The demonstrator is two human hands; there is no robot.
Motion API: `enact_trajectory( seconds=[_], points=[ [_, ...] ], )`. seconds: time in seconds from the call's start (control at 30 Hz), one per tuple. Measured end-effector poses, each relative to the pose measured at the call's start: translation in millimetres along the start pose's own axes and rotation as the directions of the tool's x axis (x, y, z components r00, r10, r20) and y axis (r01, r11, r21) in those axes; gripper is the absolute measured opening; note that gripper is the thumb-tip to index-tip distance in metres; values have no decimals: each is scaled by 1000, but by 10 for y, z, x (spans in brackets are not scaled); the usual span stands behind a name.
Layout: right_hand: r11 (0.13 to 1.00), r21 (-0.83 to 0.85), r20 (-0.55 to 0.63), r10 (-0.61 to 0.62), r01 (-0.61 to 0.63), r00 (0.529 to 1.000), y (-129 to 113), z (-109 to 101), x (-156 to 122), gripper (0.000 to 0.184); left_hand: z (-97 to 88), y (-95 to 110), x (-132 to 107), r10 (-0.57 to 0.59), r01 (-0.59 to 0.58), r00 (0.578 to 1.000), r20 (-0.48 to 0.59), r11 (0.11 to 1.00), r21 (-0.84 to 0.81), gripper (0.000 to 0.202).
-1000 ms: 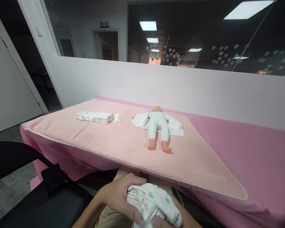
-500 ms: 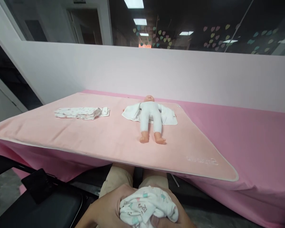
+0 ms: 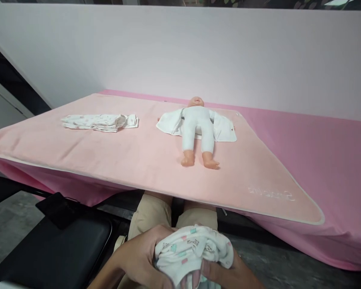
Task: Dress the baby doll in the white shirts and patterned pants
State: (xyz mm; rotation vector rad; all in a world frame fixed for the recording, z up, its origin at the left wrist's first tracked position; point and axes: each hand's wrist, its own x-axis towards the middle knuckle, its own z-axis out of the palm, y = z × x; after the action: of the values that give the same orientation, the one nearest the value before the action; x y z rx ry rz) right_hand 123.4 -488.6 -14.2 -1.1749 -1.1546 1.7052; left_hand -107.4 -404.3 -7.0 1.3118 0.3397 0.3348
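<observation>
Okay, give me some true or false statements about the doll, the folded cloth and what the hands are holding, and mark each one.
1. The left hand and right hand both hold the white garment. True.
2. The white garment is plain, without any print. False: it carries small coloured prints.
3. The folded cloth lies to the left of the doll. True.
4. The doll lies face down. False: it lies on its back, face up.
5. The doll's feet are bare. True.
</observation>
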Motion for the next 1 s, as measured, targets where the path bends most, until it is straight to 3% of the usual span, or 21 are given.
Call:
enact_trajectory(
  seconds=[0.07, 0.2, 0.3, 0.4, 0.5, 0.63, 0.77, 0.83, 0.9, 1.0],
  points=[
    [995, 94, 77, 20, -27, 997, -76, 15, 31, 73, -34, -19, -16, 21, -21, 1000, 16, 1000, 11, 58],
    [989, 144, 270, 4, -44, 963, -208, 30, 74, 75, -63, -112, -100, 18, -14, 983, -182, 1000, 23, 67],
    [985, 167, 166, 21, -49, 986, -244, 37, 68, 71, -39, -150, -164, 0, -15, 983, -185, 997, -79, 74],
    [968, 251, 7, 0, -1, 1000, -284, 34, 58, 67, -15, -62, -187, 48, -59, 972, -229, 997, -42, 70],
    [965, 258, 17, -59, 53, 998, -505, 1, 87, 58, -34, 208, -127, 113, -98, 961, -253, 993, 70, 61],
    [980, 45, 92, -197, 194, 976, -1271, -97, 244, 43, -156, 845, 150, 249, -207, 945, -211, 957, 203, 59],
    [860, -262, 212, -391, 437, 896, -2295, -194, 499, 51, -308, 1626, 563, 514, -376, 817, -262, 818, 435, 66],
    [776, -385, 202, -457, 499, 866, -2696, -237, 621, 49, -378, 1937, 747, 608, -407, 749, -263, 735, 541, 63],
    [717, -477, 172, -492, 509, 853, -2915, -299, 746, 47, -458, 2105, 895, 656, -419, 711, -254, 685, 596, 58],
    [641, -596, 95, -541, 483, 836, -2842, -437, 973, 45, -602, 2029, 1038, 653, -360, 695, -301, 678, 641, 52]
  ],
)
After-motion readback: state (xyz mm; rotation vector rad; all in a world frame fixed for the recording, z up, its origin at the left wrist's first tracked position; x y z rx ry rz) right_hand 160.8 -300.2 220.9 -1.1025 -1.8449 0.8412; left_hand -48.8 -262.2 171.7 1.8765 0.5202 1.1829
